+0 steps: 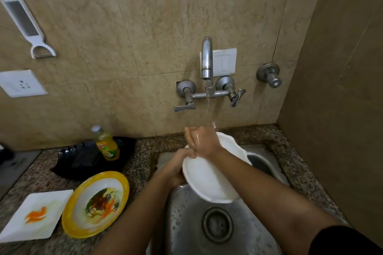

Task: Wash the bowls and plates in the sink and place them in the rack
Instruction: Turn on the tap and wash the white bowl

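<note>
A white plate (209, 180) is held tilted over the steel sink (186, 223), its upper edge toward the wall and its lower edge hanging above the drain (217, 224), so its face slopes down toward the person. The left hand (178, 170) is closed on the plate's left rim, near the sink's left edge, and carries it; the right hand (202, 141) lies across the upper part of the plate's face with fingers spread flat, not gripping, and sits right under the water stream (208, 109) falling from the wall tap (207, 60). The water strikes at the right hand and the plate's top edge, so this looks like rinsing or rubbing the face, and the plate would need turning for its back to come under the flow. The left hand is the one bearing the plate, so any move toward a rack would likely go by that hand; no rack can be made out for sure. The basin holds no other dish that can be seen, only droplets. On the granite surface (145, 161) to the left, well apart from the sink, a round yellow-rimmed plate (95, 203) lies flat with dark and orange food remains in it, and just beside it a square white plate (35, 215) carries an orange smear; both appear unwashed. Behind them a bottle of yellow dish liquid (106, 145) stands upright against a black tray-like object (83, 161) whose nature is unclear. On the wall hang a grater with peeler (24, 23) and a socket (20, 84)
</note>
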